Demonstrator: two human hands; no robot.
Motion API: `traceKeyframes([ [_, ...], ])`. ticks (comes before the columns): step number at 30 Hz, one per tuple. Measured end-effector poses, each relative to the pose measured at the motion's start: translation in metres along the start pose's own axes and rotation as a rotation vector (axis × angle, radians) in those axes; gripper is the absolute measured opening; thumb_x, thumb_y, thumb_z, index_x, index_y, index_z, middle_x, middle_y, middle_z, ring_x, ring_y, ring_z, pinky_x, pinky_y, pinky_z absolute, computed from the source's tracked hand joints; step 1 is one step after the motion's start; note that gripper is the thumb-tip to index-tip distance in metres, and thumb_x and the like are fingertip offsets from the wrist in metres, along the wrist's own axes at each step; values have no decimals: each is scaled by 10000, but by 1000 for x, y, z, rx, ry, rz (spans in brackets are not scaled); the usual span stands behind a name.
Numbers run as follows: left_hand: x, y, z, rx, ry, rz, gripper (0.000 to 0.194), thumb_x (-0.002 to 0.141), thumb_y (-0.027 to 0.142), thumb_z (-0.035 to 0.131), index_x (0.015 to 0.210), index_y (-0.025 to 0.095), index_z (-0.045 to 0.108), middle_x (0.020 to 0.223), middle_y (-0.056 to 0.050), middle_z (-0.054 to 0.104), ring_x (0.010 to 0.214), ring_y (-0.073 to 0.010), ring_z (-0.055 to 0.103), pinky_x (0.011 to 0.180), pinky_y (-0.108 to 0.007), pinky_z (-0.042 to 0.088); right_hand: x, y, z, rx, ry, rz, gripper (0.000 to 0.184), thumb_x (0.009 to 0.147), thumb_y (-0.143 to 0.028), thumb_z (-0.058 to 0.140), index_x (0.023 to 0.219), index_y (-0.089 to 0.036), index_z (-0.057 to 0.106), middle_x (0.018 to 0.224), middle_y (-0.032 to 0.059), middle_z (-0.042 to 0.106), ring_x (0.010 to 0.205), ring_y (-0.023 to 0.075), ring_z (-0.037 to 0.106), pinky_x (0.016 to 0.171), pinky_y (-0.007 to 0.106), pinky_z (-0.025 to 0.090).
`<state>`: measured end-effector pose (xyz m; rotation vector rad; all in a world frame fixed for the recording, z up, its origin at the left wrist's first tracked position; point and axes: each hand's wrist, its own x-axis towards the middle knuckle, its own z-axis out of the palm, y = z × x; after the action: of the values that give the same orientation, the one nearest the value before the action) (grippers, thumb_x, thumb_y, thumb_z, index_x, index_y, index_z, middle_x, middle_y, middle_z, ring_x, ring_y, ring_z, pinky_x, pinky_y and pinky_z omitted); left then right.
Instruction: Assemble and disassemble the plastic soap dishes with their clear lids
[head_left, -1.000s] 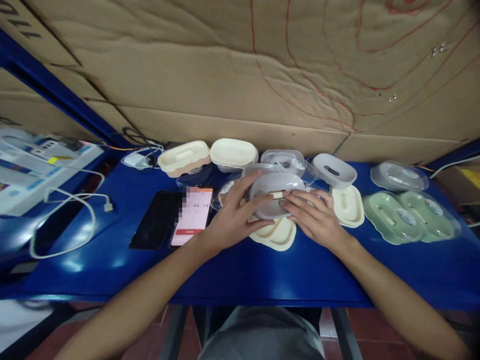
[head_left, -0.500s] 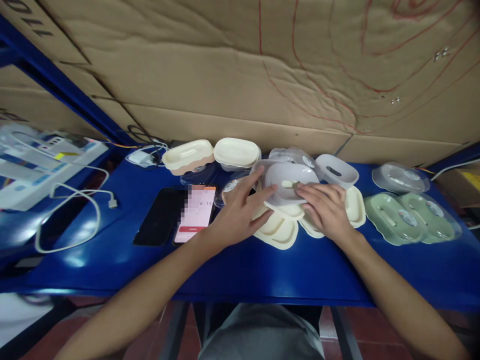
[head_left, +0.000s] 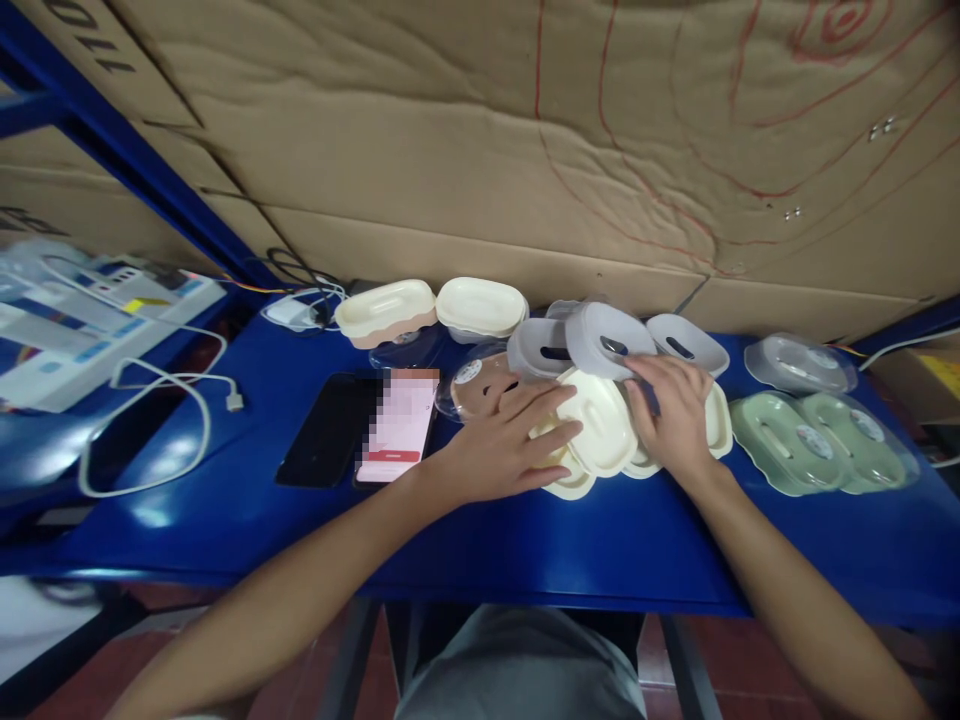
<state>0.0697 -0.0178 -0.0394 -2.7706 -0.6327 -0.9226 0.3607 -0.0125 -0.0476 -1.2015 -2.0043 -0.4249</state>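
My right hand grips the front right rim of a tilted grey oval dish with a dark slot, like a soap dish base. My left hand has its fingers spread over the left edge of a cream tray insert. That insert rests on more cream inserts, partly hidden by both hands. Behind them, another slotted grey dish touches the held one, and a third grey dish stands to its right. A brown dish under a clear lid lies just behind my left hand.
Two phones lie left of my left hand. Cream-topped dishes stand along the cardboard wall. Green dishes under clear lids and a clear lid are at right. A white cable loops at left.
The grey dish has moved back and tilted in my right hand. My left hand has come off it and moved toward me, and a cream insert now shows on the pile.
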Motion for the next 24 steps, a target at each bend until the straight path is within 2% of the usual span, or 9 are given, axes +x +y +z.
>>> traceKeyframes([
  [8,0,-1,-1,17,-54,-8,419,1049,462,653,1399,231,627,1594,-196,550,1478,-361,524,1226,-592,390,2,0,-4,17,-46,39,461,1006,-185,601,1454,-291,579,1350,94,734,1238,313,687,1031,488,453],
  [14,0,-1,1,-26,-65,12,486,1046,523,642,1432,229,613,1602,-205,536,1449,-383,543,1198,-587,400,5,5,-10,30,-78,21,399,1019,-201,586,1416,-240,588,1330,122,743,1204,306,709,1009,483,491],
  [19,-1,2,-2,-35,-126,14,553,1047,597,605,1464,234,611,1633,-197,509,1500,-382,492,1230,-597,350,8,11,-21,81,-142,14,359,1035,-255,594,1393,-242,621,1320,117,749,1223,307,706,1014,480,528],
  [24,-1,3,-2,-9,-171,3,554,1040,585,626,1493,266,602,1663,-164,488,1533,-368,455,1262,-599,307,10,16,-27,143,-197,26,356,1040,-322,614,1387,-249,643,1286,99,770,1157,292,731,1003,481,563],
])
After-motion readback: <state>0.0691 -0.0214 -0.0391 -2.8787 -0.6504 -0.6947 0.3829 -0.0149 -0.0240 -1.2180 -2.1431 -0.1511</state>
